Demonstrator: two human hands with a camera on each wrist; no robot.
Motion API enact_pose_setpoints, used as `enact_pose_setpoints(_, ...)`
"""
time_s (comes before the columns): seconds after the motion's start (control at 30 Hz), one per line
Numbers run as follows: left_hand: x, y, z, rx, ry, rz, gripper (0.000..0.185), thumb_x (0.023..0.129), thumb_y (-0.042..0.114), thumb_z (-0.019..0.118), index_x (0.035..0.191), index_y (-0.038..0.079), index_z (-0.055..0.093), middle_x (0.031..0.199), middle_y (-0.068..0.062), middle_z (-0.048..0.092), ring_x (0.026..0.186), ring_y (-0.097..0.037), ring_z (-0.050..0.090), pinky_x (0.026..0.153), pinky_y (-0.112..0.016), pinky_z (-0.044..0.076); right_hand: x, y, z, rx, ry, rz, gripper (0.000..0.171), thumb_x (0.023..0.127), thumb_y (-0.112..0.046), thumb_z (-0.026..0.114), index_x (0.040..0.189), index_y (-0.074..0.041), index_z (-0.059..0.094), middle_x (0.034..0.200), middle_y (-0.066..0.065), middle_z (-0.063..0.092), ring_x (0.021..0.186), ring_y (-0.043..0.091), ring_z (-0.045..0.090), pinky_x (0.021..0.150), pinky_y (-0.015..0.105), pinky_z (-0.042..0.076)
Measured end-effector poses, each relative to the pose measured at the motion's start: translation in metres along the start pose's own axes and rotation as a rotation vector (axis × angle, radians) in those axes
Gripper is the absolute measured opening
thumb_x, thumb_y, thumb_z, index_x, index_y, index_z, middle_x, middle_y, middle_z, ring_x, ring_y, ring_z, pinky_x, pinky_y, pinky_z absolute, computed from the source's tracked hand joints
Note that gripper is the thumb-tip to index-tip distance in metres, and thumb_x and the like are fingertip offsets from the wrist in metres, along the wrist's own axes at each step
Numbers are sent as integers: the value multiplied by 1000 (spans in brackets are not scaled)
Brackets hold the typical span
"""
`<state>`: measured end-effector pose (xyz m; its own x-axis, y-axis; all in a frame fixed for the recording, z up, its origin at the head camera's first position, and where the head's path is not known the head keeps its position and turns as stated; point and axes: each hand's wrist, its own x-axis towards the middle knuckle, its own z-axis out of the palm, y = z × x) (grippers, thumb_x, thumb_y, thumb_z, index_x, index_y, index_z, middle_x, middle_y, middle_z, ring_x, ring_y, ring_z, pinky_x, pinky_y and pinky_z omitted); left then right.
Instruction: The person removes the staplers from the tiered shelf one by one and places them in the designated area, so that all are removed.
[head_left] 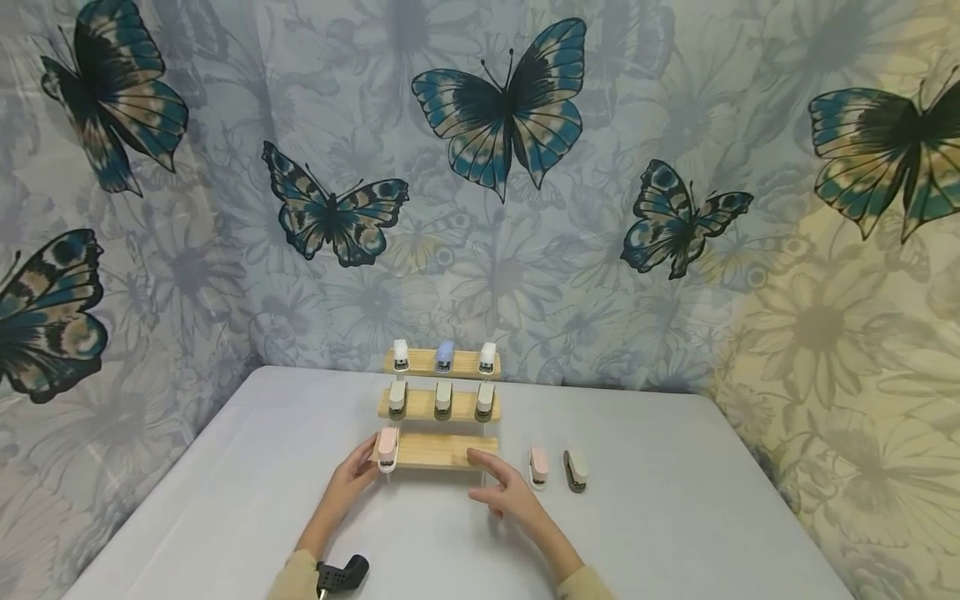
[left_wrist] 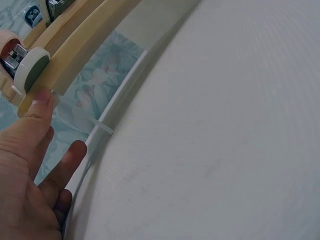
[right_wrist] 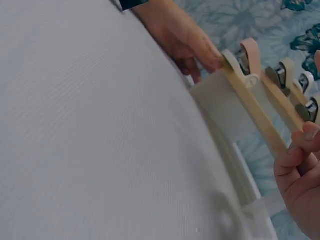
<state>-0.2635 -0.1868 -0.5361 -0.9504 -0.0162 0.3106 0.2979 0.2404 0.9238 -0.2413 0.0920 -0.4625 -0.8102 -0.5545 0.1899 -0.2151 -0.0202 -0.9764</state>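
Note:
A three-tier wooden display rack (head_left: 442, 451) stands on the table. My left hand (head_left: 355, 472) grips the left end of its lowest shelf, thumb (left_wrist: 42, 102) against the wood. At the right end, my right hand (head_left: 513, 496) holds the same shelf with bent fingers (right_wrist: 289, 162). Close to the left hand, a pink stapler (head_left: 387, 448) stands on that shelf. Three cream staplers, one in the centre (head_left: 443, 400), line the middle shelf. The top shelf carries a blue stapler (head_left: 444, 356) between a white stapler (head_left: 401, 355) and another white stapler (head_left: 487, 357).
Right of the rack, a second pink stapler (head_left: 537, 467) and a cream stapler with a dark base (head_left: 576, 471) lie on the white table (head_left: 660, 500). A butterfly-patterned cloth (head_left: 525, 275) hangs behind. A black device (head_left: 343, 575) is at the left wrist.

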Motion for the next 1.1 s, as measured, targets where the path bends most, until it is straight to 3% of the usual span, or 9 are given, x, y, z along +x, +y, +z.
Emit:
enact_pose_setpoints(0.13, -3, -3, -1, -3, -6, -16, 54, 70, 29, 56, 118, 17, 35, 120, 1, 33, 101, -17, 39, 80, -27, 35, 17, 2, 16, -12, 17, 16, 62, 69, -10, 60, 121, -4, 28, 122, 16, 27, 34, 7, 31, 32, 22, 33)
enact_pose_setpoints(0.4, -3, -2, -4, 9, 18, -24, 54, 70, 28, 57, 118, 17, 36, 120, -1, 34, 99, -18, 41, 77, -28, 38, 45, 13, 47, 122, 76, 50, 67, 66, -9, 63, 121, -2, 26, 124, 16, 22, 38, 6, 35, 38, 17, 35)
enact_pose_setpoints(0.57, -2, -1, -5, 19, 1, -4, 53, 71, 28, 56, 118, 18, 35, 120, 1, 33, 102, -16, 38, 79, -26, 36, 60, 25, 63, 89, 103, 75, 71, 64, -16, 65, 122, -9, 27, 125, 14, 22, 40, 6, 37, 39, 18, 38)
enact_pose_setpoints(0.73, -2, -1, -5, 18, -17, 20, 53, 71, 27, 56, 119, 18, 35, 121, 0, 33, 102, -18, 37, 81, -30, 35, 72, 27, 72, 24, 67, 116, 78, 61, -23, 67, 125, -16, 21, 126, 6, 22, 41, 5, 36, 39, 20, 39)
enact_pose_setpoints(0.9, -1, -1, -4, 2, -17, -4, 53, 71, 27, 56, 119, 18, 35, 120, 0, 34, 100, -18, 39, 80, -32, 35, 84, 27, 78, 24, 20, 125, 86, 57, -27, 69, 126, -15, 18, 126, 3, 23, 44, 8, 36, 39, 21, 38)
enact_pose_setpoints(1.0, -1, -3, -3, -17, -32, -9, 53, 71, 27, 56, 119, 17, 34, 120, 0, 33, 101, -17, 38, 80, -28, 35, 88, 24, 79, -64, 41, 122, 85, 57, -27, 69, 125, -13, 21, 125, 3, 24, 70, 11, 46, 55, 27, 43)
enact_pose_setpoints(1.1, 0, -3, -4, -30, -39, 1, 54, 72, 25, 55, 120, 14, 33, 121, -2, 32, 103, -17, 36, 81, -27, 34, 91, 19, 79, -186, 62, 110, 82, 57, -28, 69, 124, -13, 25, 124, 3, 27, 100, 18, 37, 76, 34, 37)
